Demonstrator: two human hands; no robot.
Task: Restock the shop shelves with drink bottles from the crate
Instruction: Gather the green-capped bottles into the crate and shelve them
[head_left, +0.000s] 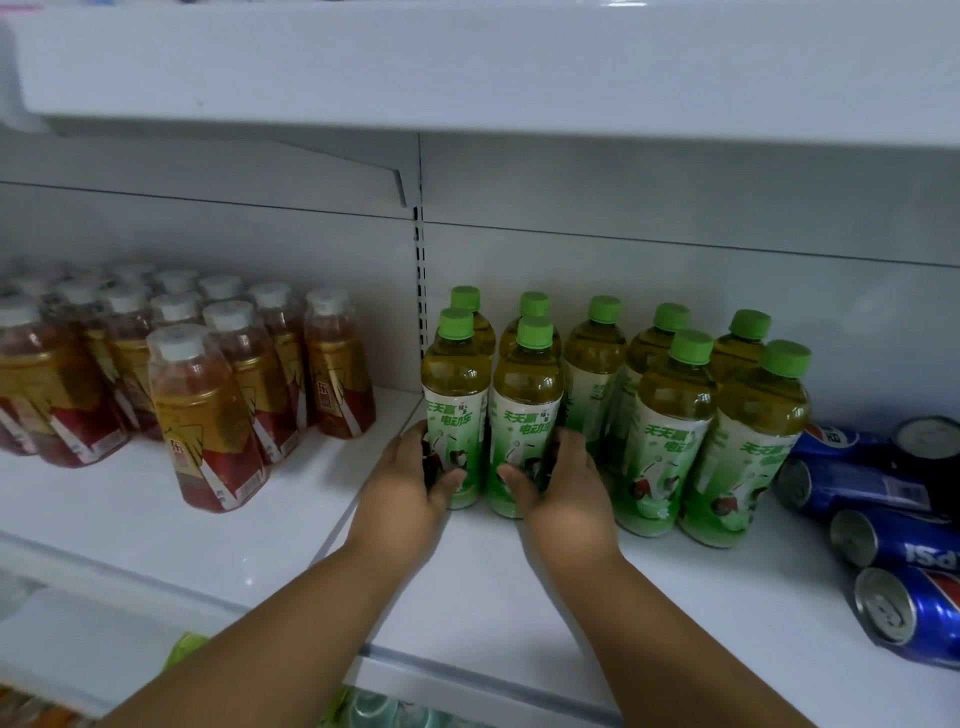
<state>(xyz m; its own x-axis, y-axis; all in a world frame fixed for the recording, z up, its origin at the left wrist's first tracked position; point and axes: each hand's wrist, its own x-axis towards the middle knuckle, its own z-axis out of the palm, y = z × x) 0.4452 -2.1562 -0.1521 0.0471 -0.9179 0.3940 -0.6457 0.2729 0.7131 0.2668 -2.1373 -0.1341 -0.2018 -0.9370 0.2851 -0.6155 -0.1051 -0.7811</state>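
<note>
Two green-capped bottles (455, 410) at the shelf (467, 582) front are what we are gripping low on their slick labels, left hand (410, 478) and right hand (558, 483) each curling round one full, probably heavy, stiff bottle.

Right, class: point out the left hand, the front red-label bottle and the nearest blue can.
left hand (410, 480), head view, back of the hand.
front red-label bottle (208, 415), head view, middle of its body.
nearest blue can (914, 613), head view, its side.
</note>
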